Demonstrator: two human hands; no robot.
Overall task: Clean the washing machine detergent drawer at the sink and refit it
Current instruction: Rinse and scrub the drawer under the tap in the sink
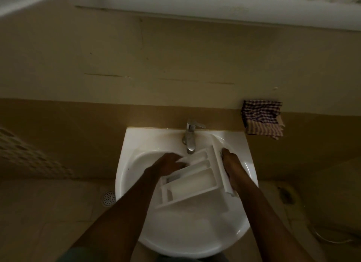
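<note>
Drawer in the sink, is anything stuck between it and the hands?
No, nothing visible. The left hand touches the drawer at its end below the tap, and the right hand holds its front panel. The drawer lies in the sink.

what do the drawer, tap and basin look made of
White compartmented detergent drawer: likely moulded plastic, thin matte walls. Silver single-lever tap: metal, probably chromed, with shiny highlights. White rounded basin: apparently glazed ceramic, smooth and glossy.
</note>
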